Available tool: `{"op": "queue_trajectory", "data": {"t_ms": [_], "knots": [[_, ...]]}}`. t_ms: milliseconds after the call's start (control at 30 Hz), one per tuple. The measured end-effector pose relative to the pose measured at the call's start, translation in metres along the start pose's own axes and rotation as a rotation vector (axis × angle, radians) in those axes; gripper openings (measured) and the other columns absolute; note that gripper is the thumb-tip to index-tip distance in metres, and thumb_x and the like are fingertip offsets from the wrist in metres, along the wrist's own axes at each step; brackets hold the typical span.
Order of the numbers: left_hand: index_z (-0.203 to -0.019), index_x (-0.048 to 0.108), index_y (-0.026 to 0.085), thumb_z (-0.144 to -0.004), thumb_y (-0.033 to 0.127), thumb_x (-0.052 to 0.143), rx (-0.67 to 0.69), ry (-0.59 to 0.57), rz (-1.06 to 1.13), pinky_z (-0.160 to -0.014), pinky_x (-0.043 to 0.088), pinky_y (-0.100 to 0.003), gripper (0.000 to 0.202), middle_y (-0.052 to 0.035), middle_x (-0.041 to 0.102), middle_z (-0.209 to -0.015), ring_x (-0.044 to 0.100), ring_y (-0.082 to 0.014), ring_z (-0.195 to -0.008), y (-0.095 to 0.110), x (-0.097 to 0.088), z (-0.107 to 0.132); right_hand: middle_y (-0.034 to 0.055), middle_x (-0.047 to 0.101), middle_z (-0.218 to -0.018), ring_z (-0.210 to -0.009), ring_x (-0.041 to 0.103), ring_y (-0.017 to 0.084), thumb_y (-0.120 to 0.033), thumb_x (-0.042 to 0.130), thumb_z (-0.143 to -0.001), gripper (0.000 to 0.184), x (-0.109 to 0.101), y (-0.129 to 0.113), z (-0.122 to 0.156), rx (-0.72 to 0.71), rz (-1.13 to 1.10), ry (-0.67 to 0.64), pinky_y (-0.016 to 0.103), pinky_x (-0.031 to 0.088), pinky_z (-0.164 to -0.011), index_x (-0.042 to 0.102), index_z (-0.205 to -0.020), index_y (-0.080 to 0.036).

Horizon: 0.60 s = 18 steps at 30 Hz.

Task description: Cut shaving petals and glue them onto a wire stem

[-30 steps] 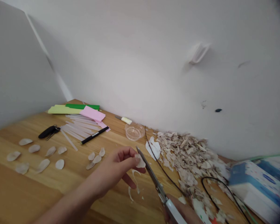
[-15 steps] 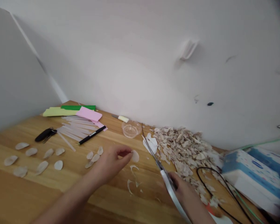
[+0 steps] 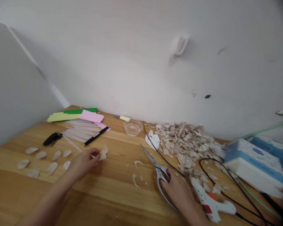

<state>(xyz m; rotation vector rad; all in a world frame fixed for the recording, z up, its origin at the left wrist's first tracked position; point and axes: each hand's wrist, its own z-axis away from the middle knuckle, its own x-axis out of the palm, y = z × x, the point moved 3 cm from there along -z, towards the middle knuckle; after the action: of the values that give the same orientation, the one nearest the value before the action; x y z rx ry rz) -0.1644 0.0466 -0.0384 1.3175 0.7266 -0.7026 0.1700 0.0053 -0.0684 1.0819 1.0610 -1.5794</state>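
My left hand (image 3: 86, 161) is pinched closed at a small cluster of pale petals (image 3: 104, 153). One thin petal seems to be between the fingertips, though it overlaps the cluster and its edges are hard to separate. In my right hand (image 3: 176, 186) is a pair of silver scissors (image 3: 157, 165), blades together and pointing away to the left. Curved offcuts (image 3: 135, 181) lie on the wooden table between the hands. Left of my left hand, several loose oval petals (image 3: 52, 168) are spread in rough rows.
A heap of pale dry flakes (image 3: 186, 138) fills the right back, with a white glue gun (image 3: 213, 201), black cord (image 3: 200, 161) and tissue packs (image 3: 257, 163) nearby. Further back lie a clear plastic bowl (image 3: 133, 128), black marker (image 3: 96, 136), white strips (image 3: 81, 130) and coloured paper (image 3: 91, 116).
My left hand has moved left with the petal, from near the offcuts to the small cluster. The scissors have swung lower and turned flatter, blades pointing left. The view has shifted slightly.
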Motion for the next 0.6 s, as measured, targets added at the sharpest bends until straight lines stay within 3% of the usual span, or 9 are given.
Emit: {"op": "queue_trajectory", "data": {"t_ms": [133,233,400,500,600], "knots": [[-0.092,0.065,0.021,-0.077,0.035,0.046,-0.038,0.053,-0.076,-0.055,0.038,-0.026,0.027,-0.0016,0.067,-0.072,0.062,-0.0211,-0.067,-0.008,0.009,0.001,0.0141,0.065,-0.097,-0.09,0.061,0.031,-0.033,0.04,-0.083,0.03,0.007,0.0,0.001,0.01,0.019,-0.013,0.035,0.042,-0.071,0.048,-0.105,-0.014],[-0.106,0.058,0.018,-0.077,0.029,0.045,-0.02,0.155,-0.127,-0.065,0.043,-0.032,0.034,-0.0052,0.066,-0.077,0.062,-0.0247,-0.076,-0.009,0.009,-0.001,0.0136,0.064,-0.103,-0.093,0.061,0.03,-0.036,0.039,-0.085,0.034,0.01,-0.004,0.003,0.023,0.029,-0.012,0.036,0.043,-0.074,0.046,-0.109,-0.014],[-0.112,0.055,0.018,-0.075,0.018,0.048,0.32,0.189,-0.138,-0.098,0.036,-0.038,0.038,-0.0106,0.059,-0.117,0.05,-0.0247,-0.113,-0.003,0.017,0.003,0.0124,0.065,-0.102,-0.092,0.062,0.03,-0.036,0.037,-0.086,0.033,0.012,-0.006,0.006,0.027,0.039,0.031,0.036,0.044,-0.073,0.045,-0.109,-0.016],[-0.121,0.05,0.021,-0.076,0.017,0.048,0.484,0.134,-0.145,-0.105,0.03,-0.04,0.045,-0.0069,0.054,-0.128,0.042,-0.0232,-0.124,-0.003,0.024,0.005,0.0111,0.067,-0.097,-0.088,0.063,0.029,-0.032,0.038,-0.085,0.028,0.015,-0.006,0.008,0.023,0.047,0.038,0.036,0.044,-0.071,0.047,-0.106,-0.017],[-0.124,0.048,0.023,-0.081,0.018,0.045,0.532,0.108,-0.171,-0.106,0.027,-0.044,0.044,-0.0037,0.055,-0.129,0.042,-0.0226,-0.125,-0.009,0.03,0.003,0.0118,0.067,-0.097,-0.088,0.063,0.029,-0.03,0.037,-0.086,0.028,0.017,-0.005,0.009,0.008,0.052,0.047,0.036,0.044,-0.071,0.047,-0.108,-0.015]]}}
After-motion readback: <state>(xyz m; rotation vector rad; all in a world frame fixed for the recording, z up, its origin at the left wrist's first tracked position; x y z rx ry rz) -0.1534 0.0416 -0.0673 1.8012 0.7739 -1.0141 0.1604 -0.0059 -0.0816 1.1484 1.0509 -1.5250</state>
